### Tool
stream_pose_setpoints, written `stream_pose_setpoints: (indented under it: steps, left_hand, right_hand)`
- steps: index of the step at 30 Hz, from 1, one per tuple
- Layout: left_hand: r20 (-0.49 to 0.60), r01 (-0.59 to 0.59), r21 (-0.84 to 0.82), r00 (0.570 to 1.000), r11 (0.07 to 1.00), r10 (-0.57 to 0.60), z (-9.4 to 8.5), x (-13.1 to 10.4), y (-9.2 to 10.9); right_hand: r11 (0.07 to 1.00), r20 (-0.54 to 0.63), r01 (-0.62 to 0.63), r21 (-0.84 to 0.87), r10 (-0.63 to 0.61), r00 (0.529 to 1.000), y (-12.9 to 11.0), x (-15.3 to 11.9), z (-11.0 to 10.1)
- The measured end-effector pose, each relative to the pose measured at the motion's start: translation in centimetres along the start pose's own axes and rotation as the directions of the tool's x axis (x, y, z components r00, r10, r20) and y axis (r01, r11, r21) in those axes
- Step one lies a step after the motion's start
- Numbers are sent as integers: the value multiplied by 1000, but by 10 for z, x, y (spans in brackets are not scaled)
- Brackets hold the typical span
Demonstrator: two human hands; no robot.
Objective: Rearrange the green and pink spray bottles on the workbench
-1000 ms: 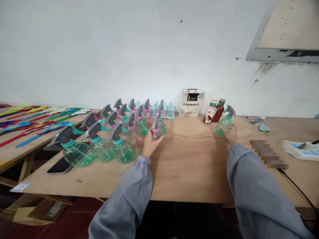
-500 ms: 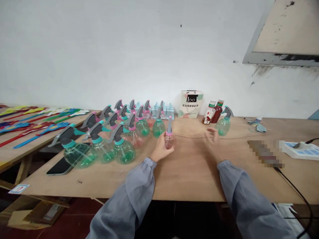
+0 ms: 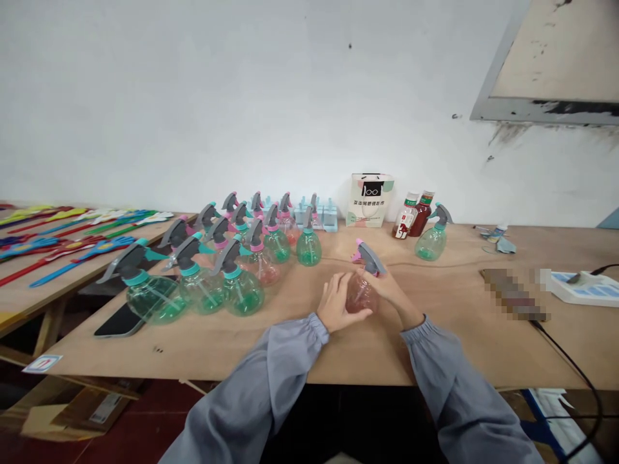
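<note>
A pink spray bottle (image 3: 362, 295) with a grey and pink trigger head stands on the wooden table before me, its head pointing to the back left. My left hand (image 3: 338, 303) is wrapped round its body from the left. At its neck, on the right side, my right hand (image 3: 389, 290) grips the bottle just under the head. Several green and pink spray bottles are grouped to the left, among them a green one (image 3: 243, 293) at the front and another (image 3: 309, 247) nearer my hands. One more green spray bottle (image 3: 430, 241) stands at the back right.
Near the wall are a paper bag (image 3: 368, 209), two brown-red drink bottles (image 3: 411, 218) and light blue racks (image 3: 329, 218). A phone (image 3: 118, 322) lies at the left, a power strip (image 3: 585, 290) at the right. Colourful hand-shaped items (image 3: 101, 248) lie on the left table.
The pink bottle has moved right and closer in my left hand, and its head has turned. My right hand has come in from the right and taken hold of its neck.
</note>
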State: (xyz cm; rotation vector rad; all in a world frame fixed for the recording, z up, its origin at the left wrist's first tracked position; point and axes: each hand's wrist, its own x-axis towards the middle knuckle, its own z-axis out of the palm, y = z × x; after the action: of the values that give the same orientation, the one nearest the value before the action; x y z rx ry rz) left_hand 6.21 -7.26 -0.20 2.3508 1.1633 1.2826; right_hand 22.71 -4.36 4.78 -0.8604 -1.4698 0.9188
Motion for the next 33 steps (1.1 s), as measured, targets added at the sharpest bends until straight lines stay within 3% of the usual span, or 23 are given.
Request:
stream_pose_setpoints:
  steps: [2, 3, 5, 7, 8, 12, 16, 19, 26, 33]
  left_hand:
    - [-174, 33, -12, 984, 999, -34, -11, 12, -12]
    - [-298, 73, -15, 952, 997, -74, -16, 20, -21]
    - [-512, 172, -30, 844, 985, -163, -26, 40, -44]
    - [-600, 255, -48, 765, 966, -232, -33, 62, -71]
    - [-590, 286, -59, 763, 956, -265, -36, 72, -84]
    - [-456, 372, -143, 798, 917, -394, -39, 101, -125]
    - [-322, 367, -209, 850, 907, -418, -35, 101, -138]
    - [-302, 339, -171, 876, 925, -377, -30, 83, -133]
    - [-191, 123, -116, 971, 986, -144, -35, 28, -98]
    - [-143, 108, -129, 982, 986, -126, -44, 23, -82]
  right_hand:
    - [999, -37, -20, -27, 19, 999, 0, 2, -4]
    - [998, -66, -43, -36, 41, 997, -1, 3, -5]
    - [995, -137, -89, -42, 82, 987, -2, 5, -8]
    - [994, -195, -109, -19, 104, 975, -4, 7, -11]
    - [994, -207, -109, 7, 108, 972, -5, 7, -13]
    - [970, -143, -151, 189, 179, 973, -12, 6, -15]
    - [913, -21, -257, 317, 278, 960, -18, 4, -11]
    - [880, 49, -296, 372, 299, 953, -18, 4, -9]
    - [840, 165, -302, 451, 254, 953, -25, 5, 0]
    - [858, 171, -246, 452, 187, 967, -40, 6, 9]
